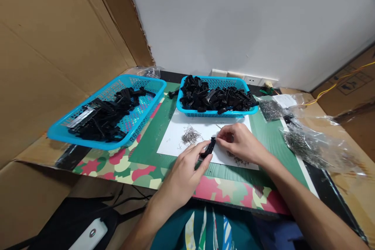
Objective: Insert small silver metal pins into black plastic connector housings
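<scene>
My left hand (190,166) is closed on a small black plastic part (210,147), held between thumb and fingers above the white paper. Just to its right, the fingertips of my right hand (236,140) are pinched together close to the part's upper end. What sits in that pinch is too small to make out. A thin metal rod end (218,126) shows beside the right fingers. To the left on the white paper (170,146) lies a pile of small metal springs or clips (190,135). Another pile of small metal pieces (238,159) is partly hidden under my right hand.
A blue basket (216,114) heaped with black plastic parts stands behind the paper. A second blue basket (88,143) with similar parts is at left. Plastic bags of metal pieces (271,109) lie at right. Behind rise a white wall (234,19) and cardboard (58,27).
</scene>
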`<state>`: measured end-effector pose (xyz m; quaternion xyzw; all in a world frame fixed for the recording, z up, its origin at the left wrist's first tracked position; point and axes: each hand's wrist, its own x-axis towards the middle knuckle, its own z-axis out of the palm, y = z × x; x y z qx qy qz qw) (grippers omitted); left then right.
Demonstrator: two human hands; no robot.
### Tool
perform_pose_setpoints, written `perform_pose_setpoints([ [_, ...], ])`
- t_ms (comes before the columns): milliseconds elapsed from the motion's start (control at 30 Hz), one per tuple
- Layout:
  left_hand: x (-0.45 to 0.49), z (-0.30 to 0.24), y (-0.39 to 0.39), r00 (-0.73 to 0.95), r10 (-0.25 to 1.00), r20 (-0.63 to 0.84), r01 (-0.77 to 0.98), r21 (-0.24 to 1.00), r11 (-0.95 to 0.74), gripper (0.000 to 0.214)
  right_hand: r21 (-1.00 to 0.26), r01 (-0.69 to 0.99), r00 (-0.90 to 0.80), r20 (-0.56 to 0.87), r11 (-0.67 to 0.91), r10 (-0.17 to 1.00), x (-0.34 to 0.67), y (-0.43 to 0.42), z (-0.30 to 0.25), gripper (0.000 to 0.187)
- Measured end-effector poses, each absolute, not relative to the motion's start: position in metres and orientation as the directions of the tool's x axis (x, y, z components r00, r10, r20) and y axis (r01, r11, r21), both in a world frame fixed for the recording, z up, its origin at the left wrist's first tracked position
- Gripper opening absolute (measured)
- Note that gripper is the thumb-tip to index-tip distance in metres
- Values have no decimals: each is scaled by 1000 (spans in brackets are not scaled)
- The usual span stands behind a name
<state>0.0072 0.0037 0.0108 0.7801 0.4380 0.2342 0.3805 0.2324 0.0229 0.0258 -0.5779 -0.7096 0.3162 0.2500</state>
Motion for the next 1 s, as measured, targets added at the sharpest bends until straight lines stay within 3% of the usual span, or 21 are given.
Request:
perform_pose_setpoints([
  [500, 6, 6, 7, 504, 862, 51, 411, 864, -291, 39, -552, 785, -226, 170, 283, 959, 227, 20, 10, 12],
  [733, 7, 5, 7, 522, 851, 58, 418, 852, -315, 40, -534, 786, -264, 167, 312, 950, 227, 21, 12, 18],
  [1000, 8, 11, 6, 486, 871, 70, 405, 865, -296, 38, -608, 723, -259, 200, 327, 945, 228, 20, 14, 15],
])
